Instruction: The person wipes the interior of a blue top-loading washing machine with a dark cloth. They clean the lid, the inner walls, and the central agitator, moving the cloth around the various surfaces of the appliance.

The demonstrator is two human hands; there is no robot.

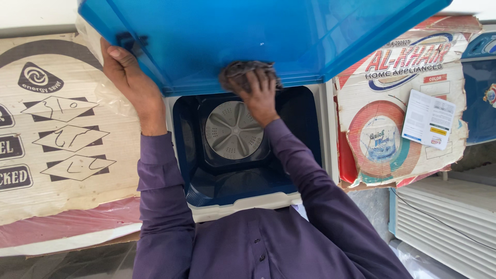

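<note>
A top-loading washing machine [243, 204] stands open below me, its dark blue tub holding a grey ribbed agitator disc [233, 129]. Its translucent blue lid [268, 36] is raised toward me. My left hand [126, 77] grips the lid's left edge and holds it up. My right hand [258, 93] is closed on a crumpled grey cloth [243, 70], pressed against the lid's underside near its lower edge. Both arms wear purple sleeves.
A large cardboard box [57, 129] wrapped in plastic stands at the left. Another torn printed carton [398, 108] with a paper leaflet [428, 120] stands at the right. A white ribbed appliance [449, 222] sits at the lower right, and another blue-lidded machine [480, 88] at the far right.
</note>
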